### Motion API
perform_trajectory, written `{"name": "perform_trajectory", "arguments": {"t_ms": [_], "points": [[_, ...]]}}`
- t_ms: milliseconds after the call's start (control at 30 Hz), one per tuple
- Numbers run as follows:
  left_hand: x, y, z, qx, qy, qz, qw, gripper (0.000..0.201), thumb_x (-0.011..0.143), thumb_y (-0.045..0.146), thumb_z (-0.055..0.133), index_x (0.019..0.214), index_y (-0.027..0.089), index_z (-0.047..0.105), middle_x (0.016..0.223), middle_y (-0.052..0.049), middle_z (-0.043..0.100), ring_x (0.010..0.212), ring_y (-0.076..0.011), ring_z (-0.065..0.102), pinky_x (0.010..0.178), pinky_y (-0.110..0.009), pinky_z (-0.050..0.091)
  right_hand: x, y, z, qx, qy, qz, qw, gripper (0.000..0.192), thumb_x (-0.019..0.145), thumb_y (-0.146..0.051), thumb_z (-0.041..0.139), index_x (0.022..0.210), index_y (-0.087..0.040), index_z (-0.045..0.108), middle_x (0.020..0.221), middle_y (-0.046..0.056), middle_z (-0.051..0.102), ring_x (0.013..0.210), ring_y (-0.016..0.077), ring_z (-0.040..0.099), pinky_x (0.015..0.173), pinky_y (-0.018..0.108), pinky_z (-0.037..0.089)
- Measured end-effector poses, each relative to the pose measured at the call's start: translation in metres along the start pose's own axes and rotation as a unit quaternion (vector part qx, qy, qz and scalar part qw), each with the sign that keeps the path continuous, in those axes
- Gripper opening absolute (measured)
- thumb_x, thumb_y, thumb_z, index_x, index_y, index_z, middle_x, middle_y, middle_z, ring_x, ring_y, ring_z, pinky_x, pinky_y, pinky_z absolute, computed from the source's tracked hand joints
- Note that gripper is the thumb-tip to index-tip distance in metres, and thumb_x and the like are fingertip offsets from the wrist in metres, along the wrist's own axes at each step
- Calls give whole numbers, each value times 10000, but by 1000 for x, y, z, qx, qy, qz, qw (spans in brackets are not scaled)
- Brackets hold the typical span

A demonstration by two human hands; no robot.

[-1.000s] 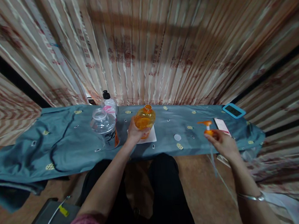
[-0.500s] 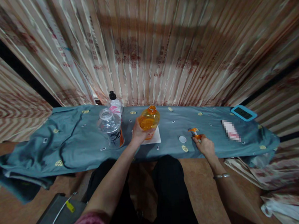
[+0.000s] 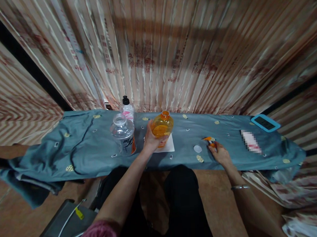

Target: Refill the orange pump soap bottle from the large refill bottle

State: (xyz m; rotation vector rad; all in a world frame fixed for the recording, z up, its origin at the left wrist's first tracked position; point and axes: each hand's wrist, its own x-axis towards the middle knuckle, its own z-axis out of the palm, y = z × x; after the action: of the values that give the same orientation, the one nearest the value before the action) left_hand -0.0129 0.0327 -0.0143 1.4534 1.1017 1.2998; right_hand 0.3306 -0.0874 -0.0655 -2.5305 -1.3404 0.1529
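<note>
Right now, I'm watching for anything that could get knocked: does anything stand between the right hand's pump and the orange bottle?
Nothing upright is visible. Between the pump and bottle, only a flat white disc, toward the near edge, and white paper by the bottle's base lie on the cloth.

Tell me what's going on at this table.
A person is handling two orange things. The left hand grips an orange bottle, its neck open, at a white sheet. The right hand holds an orange pump top low by the cloth; whether it touches is hard to tell. A white disc lies between the bottle and the pump. To the left stand a clear open bottle and a black-capped bottle.
</note>
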Motion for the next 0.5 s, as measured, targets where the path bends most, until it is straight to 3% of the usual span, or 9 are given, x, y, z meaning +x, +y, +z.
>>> {"name": "perform_trajectory", "arguments": {"t_ms": [233, 500], "points": [[-2, 5, 0, 11, 5, -3, 1000, 1107, 478, 197, 917, 1423, 236, 343, 1368, -124, 563, 1333, -319, 518, 1141, -468, 402, -1, 7, 8, 29, 44, -6, 999, 422, 958, -338, 590, 1337, -163, 531, 1342, 130, 610, 1240, 282, 590, 1033, 523, 486], [-4, 10, -4, 36, 0, -2, 999, 1080, 510, 194, 913, 1439, 229, 363, 1339, -122, 589, 1298, -318, 547, 1131, -478, 415, -6, 15, 23, 73, 127, -35, 989, 450, 938, -336, 617, 1343, -163, 524, 1358, 136, 596, 1251, 290, 576, 1039, 533, 476]]}}
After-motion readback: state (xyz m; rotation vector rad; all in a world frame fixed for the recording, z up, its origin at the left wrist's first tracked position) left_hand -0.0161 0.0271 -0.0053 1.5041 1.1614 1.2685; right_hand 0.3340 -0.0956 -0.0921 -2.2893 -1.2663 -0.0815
